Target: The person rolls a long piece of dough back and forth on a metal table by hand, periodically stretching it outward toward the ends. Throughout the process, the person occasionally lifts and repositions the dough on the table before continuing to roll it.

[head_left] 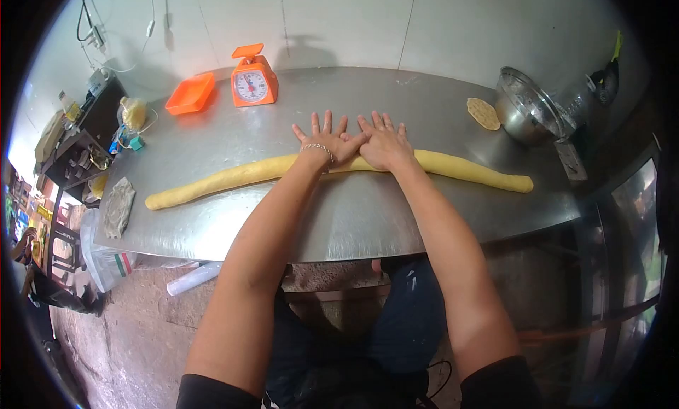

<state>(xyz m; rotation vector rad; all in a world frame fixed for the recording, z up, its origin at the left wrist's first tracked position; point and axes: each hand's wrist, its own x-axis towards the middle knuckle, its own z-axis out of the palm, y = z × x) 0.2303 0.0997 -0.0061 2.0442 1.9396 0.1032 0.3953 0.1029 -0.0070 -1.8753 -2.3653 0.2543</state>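
A long rope of yellow dough point(240, 174) stretches from left to right across the steel table point(339, 232), curving slightly toward me at both ends. My left hand point(331, 142), with a chain bracelet at the wrist, lies flat over the middle of the dough, fingers spread and pointing away. Close beside it, my right hand point(384, 142) also presses down palm first with its fingers apart. The thumbs meet or overlap between the hands. Under both palms the dough is partly hidden.
At the back stand an orange kitchen scale point(252, 80) and an orange tray point(191, 94). A metal bowl point(527, 108) leans at the right, beside a flat dough piece point(484, 113). A grey crumpled cloth or bag point(119, 207) lies at the left edge.
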